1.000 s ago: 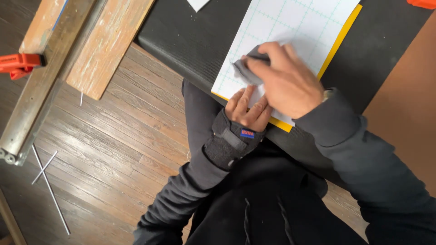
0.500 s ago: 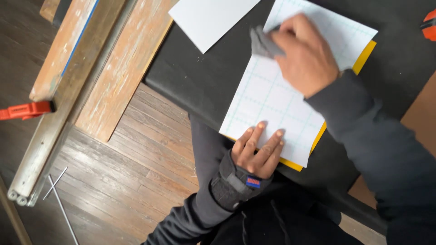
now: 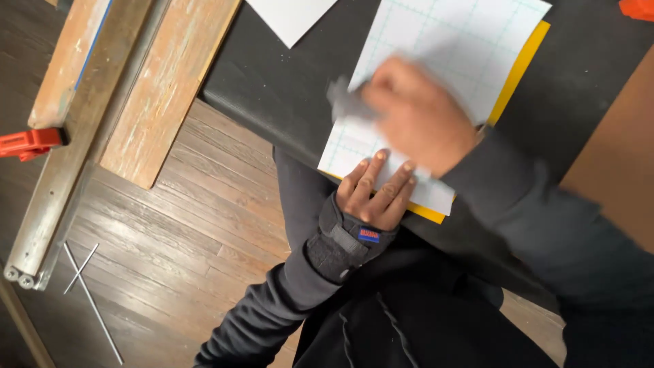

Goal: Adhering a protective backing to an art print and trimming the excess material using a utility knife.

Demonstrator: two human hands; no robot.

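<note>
A dark wood floor [image 3: 177, 225] runs under a black desk [image 3: 272, 82], where a white gridded sheet [image 3: 443, 41] lies on a yellow backing board [image 3: 519, 68] near the desk's front edge. The step in hand looks like wiping the sheet — the right hand [image 3: 419, 116], blurred, is closed around a grey cloth [image 3: 344, 102], while the left hand [image 3: 376, 191], in a dark wrist brace, presses flat with fingers spread on the sheet's near corner. Further strokes call for that steady pinning. The sheet looks flat, clean, faintly lined.
</note>
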